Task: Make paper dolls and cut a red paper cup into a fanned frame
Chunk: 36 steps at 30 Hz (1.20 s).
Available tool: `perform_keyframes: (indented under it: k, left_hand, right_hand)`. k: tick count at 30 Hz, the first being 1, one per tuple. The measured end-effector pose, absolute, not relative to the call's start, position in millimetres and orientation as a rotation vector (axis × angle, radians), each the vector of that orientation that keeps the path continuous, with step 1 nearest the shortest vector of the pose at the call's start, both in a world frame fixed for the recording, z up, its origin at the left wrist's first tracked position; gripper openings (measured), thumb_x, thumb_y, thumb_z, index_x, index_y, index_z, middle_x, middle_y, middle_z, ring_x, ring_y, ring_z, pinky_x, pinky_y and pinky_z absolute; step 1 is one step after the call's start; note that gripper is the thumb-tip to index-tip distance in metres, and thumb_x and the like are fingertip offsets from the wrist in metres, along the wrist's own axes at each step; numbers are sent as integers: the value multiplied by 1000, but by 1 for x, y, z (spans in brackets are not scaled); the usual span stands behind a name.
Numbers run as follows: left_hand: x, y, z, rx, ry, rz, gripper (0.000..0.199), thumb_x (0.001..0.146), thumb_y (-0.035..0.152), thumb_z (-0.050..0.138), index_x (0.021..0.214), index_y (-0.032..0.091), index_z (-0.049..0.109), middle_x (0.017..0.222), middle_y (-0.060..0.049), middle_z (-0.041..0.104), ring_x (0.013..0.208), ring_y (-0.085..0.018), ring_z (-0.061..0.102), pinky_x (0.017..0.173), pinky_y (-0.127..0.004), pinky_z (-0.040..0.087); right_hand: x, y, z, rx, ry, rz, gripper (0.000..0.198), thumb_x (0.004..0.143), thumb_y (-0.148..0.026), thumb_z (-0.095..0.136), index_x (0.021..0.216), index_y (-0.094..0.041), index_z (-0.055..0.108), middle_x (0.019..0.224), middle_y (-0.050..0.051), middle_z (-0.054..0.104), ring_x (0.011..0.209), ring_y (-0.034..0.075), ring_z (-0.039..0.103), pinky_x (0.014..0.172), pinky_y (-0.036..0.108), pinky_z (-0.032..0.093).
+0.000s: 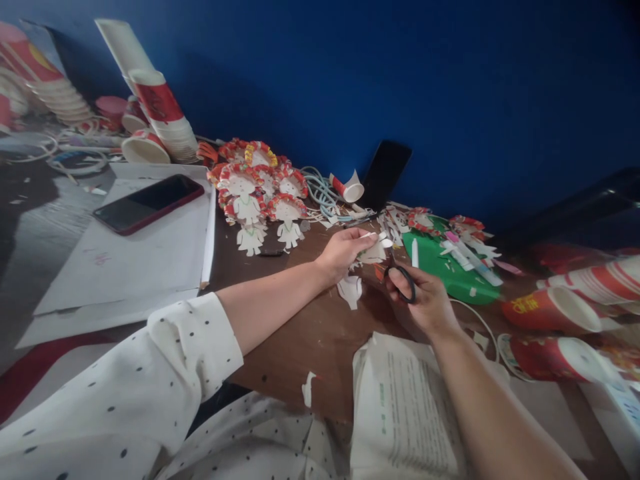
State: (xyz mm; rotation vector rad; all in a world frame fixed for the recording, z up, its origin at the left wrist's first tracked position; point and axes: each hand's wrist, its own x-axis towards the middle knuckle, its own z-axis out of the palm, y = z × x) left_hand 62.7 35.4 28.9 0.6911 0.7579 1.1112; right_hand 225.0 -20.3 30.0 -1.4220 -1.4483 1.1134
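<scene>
Left hand: your left hand pinches a white paper cut-out between thumb and fingers, out over the middle of the bench, nearer its wall edge than its near edge.
Right hand: your right hand has its fingers curled through the black handles of the scissors; the blades point at the right side of the cut-out, but you cannot tell from here whether they touch it.
Figures made: you have a heap of paper dolls with red frilled rims lying toward the wall edge, left of your hands; they look finished, with outlines trimmed and faces drawn.
Right-hand pile: more frilled pieces lie on the green sheet, along with pens; how complete those are is hard to tell.
Left to do: the cut-out in your fingers seems partway through trimming, and no frill shows on it; a white paper piece lies loose on the bench just below your hands, apparently not joined to anything.
Offcuts: one scrap lies by the near edge of the bench.
Near edge: your book rests there, below your right hand.
Right edge: paper cups lie on their sides.
</scene>
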Motion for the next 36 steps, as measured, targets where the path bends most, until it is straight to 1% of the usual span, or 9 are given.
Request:
perform_keyframes:
  k: [3, 7, 9, 11, 16, 21, 26, 30, 36]
  left_hand:
    - [62, 35, 30, 693, 758, 1095, 15, 78, 21, 66, 69, 15, 55, 55, 2, 56, 48, -7, 49, 55, -24, 39]
    - [61, 35, 29, 701, 758, 1097, 15, 78, 21, 65, 69, 15, 55, 54, 2, 56, 48, -7, 48, 54, -23, 38]
    - [61, 36, 28, 705, 760, 1096, 14, 79, 21, 64, 70, 15, 55, 54, 2, 56, 47, -7, 47, 53, -23, 37]
    - [62, 36, 27, 706, 760, 1095, 14, 78, 21, 64, 69, 15, 54, 54, 3, 56, 46, -7, 47, 51, -23, 37]
    - [62, 37, 25, 697, 766, 1108, 16, 77, 21, 66, 69, 15, 54, 53, 3, 53, 46, -7, 46, 51, -22, 36]
    - [62, 36, 24, 707, 753, 1115, 18, 76, 25, 68, 71, 15, 55, 57, 3, 55, 47, -7, 48, 51, -22, 37]
    - [62, 39, 21, 701, 759, 1137, 20, 74, 28, 71, 71, 15, 56, 58, 3, 55, 50, -6, 49, 54, -22, 38]
    - [63, 40, 19, 694, 772, 1129, 20, 74, 27, 71, 72, 14, 56, 58, 3, 56, 50, -6, 49, 54, -21, 38]
    - [64, 41, 17, 677, 757, 1140, 19, 72, 24, 72, 76, 13, 57, 64, 0, 60, 54, -8, 55, 59, -24, 44]
  right_hand:
    - [226, -20, 31, -1420, -1447, 1129, 37, 74, -53, 69, 84, -17, 71, 62, 0, 56, 50, 8, 47, 45, 21, 36]
    - [226, -20, 33, -1405, -1457, 1137, 34, 74, -52, 69, 77, -17, 70, 60, -1, 55, 49, 7, 46, 43, 20, 33]
    - [226, -20, 33, -1407, -1451, 1141, 35, 74, -52, 70, 73, -17, 69, 60, -1, 55, 49, 7, 46, 44, 20, 34]
    - [226, -19, 33, -1412, -1443, 1144, 35, 73, -52, 70, 72, -16, 69, 60, -1, 55, 49, 7, 45, 44, 21, 34]
    - [224, -20, 32, -1444, -1459, 1104, 37, 74, -52, 69, 83, -16, 70, 59, -2, 53, 48, 7, 44, 44, 22, 34]
    - [221, -21, 30, -1448, -1418, 1079, 38, 75, -51, 69, 88, -15, 70, 65, 1, 58, 51, 9, 49, 47, 22, 38]
    - [226, -18, 23, -1430, -1272, 1083, 48, 74, -52, 69, 106, -18, 68, 70, 1, 61, 53, 10, 52, 43, 20, 34]
    - [228, -16, 18, -1379, -1222, 1116, 47, 72, -51, 72, 107, -19, 68, 70, 1, 62, 53, 9, 52, 41, 19, 30]
    - [227, -15, 20, -1392, -1247, 1102, 45, 73, -48, 72, 108, -20, 69, 70, 0, 62, 54, 9, 52, 42, 18, 31]
